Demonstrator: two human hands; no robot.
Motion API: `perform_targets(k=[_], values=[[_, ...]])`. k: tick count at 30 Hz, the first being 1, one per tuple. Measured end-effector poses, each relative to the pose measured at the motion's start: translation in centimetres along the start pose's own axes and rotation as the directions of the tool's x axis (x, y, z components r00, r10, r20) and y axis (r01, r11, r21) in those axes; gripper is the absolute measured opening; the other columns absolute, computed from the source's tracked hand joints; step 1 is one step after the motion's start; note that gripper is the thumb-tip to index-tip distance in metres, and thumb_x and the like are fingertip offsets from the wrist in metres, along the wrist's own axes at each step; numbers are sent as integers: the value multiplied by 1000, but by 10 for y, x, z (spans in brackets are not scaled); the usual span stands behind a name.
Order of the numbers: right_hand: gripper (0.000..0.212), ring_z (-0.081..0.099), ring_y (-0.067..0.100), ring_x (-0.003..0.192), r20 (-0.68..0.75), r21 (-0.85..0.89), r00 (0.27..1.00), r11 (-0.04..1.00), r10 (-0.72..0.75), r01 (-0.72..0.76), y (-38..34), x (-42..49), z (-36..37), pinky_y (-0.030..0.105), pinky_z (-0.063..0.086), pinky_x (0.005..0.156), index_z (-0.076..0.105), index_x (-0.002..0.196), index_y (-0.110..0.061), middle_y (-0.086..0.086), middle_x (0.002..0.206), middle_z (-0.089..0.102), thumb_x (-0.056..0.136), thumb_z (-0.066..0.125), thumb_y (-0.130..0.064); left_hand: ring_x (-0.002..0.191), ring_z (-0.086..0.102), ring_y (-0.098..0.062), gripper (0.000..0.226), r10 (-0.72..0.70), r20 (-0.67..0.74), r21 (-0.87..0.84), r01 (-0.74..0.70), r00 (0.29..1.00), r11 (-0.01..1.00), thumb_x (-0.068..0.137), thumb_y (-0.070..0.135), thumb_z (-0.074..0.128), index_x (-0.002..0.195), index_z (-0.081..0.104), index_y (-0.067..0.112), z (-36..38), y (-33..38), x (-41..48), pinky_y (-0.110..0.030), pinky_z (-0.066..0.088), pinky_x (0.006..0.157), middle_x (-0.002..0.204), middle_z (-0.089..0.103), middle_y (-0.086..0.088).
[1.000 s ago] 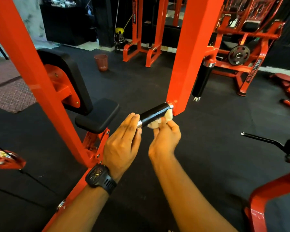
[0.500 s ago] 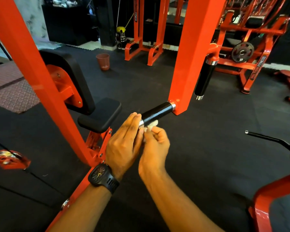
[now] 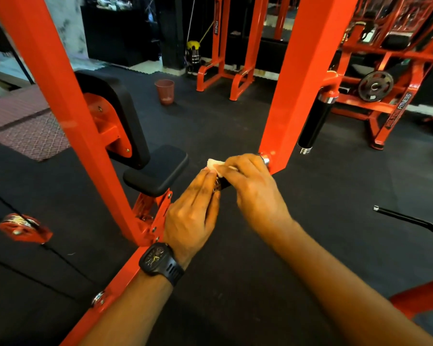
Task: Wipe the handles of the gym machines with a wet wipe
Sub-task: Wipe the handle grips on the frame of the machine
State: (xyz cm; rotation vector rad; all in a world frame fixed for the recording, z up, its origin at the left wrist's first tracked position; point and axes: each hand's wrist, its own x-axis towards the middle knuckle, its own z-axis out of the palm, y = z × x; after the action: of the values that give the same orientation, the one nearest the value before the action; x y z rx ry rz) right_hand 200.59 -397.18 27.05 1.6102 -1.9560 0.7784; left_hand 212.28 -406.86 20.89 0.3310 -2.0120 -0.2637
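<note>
So the right hand (image 3: 255,193) is just right of frame centre, grip closed over the short black handle (image 3: 222,184) with the white wet wipe (image 3: 213,164) pressed under the fingers. One corner of the wipe pokes out at the upper left of the knuckles. The handle sticks out from the foot of the thick orange steel post (image 3: 293,83) toward the lower left. Most of it is covered, only a dark sliver shows between the two hands. The left hand (image 3: 193,213) is right below, grip open, fingers straight and laid against the handle's free end. There's a black square wristwatch (image 3: 158,260) on that wrist.

Room-wise, the slanted orange frame beam (image 3: 60,108) runs from the upper left down to the bottom edge, close on the left of the left hand. The black padded seat (image 3: 158,171) is just beside the left fingertips. Right of the hands it's open black rubber floor (image 3: 335,196) out to a thin black bar (image 3: 408,219) at the right edge. A second black cylinder handle (image 3: 314,123) hangs upright off the far side of the post, well apart from the hands. A reddish mesh bin (image 3: 165,91) stands on the floor at top centre.
</note>
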Motion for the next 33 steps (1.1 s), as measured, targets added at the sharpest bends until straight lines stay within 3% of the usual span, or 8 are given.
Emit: perform_targets(k=[4,7,11,16,19,25,29,33], values=[[33,63,29,80,150,-35,980,990,-132,138,28,36,-20,35,51,74,76,93,-15,6,88,67,80,46,-8,132,55,-20,37,15,-18,18,-15,1000,1000,101,13,58,136,58,-1,5,4,-1,-21,36,113,141,57,-15],[29,61,28,88,459,0,871,980,-178,200,15,47,-26,26,40,73,75,102,-15,9,100,64,84,53,-6,133,54,-20,37,13,-45,12,-13,999,1000,101,11,58,135,58,-2,5,4,-3,-23,38,113,142,56,-16],[34,60,27,107,653,-272,757,941,29,199,34,72,-38,30,45,80,68,116,-23,5,117,56,90,57,-5,132,55,-20,36,34,-21,21,-34,999,999,100,11,59,134,59,-2,3,5,-2,-25,39,112,141,57,-16],[33,59,23,107,688,-159,725,966,-38,202,14,70,-34,35,49,85,68,113,-23,4,118,55,88,58,-4,131,56,-22,36,11,-23,4,-11,1000,1000,101,12,57,133,60,-3,3,5,-5,-21,34,114,140,57,-18],[30,61,24,106,691,-258,718,957,84,136,34,79,-41,31,43,79,70,108,-22,5,114,59,87,58,-4,132,55,-21,36,30,-5,16,-30,1000,999,100,11,59,134,59,-2,1,6,-3,-23,37,113,141,57,-17],[31,58,25,104,632,-162,775,974,-20,157,19,67,-32,38,49,87,68,111,-25,4,112,57,88,59,-5,132,55,-21,36,14,-22,-11,-14,1000,1000,100,11,58,133,60,-2,3,4,-4,-26,40,112,141,57,-16],[35,56,28,102,526,-261,847,962,76,75,29,57,-38,37,46,88,67,113,-24,5,113,55,87,57,-2,131,56,-20,35,41,-21,16,-41,999,999,99,11,59,132,61,-1,2,5,-3,-28,43,110,140,58,-15],[40,56,32,92,446,-207,891,978,90,4,25,44,-35,42,47,80,71,102,-19,8,104,54,78,56,9,131,56,-21,35,34,-22,1,-34,999,999,100,11,58,133,61,-2,3,4,-3,-25,41,111,140,58,-16]])
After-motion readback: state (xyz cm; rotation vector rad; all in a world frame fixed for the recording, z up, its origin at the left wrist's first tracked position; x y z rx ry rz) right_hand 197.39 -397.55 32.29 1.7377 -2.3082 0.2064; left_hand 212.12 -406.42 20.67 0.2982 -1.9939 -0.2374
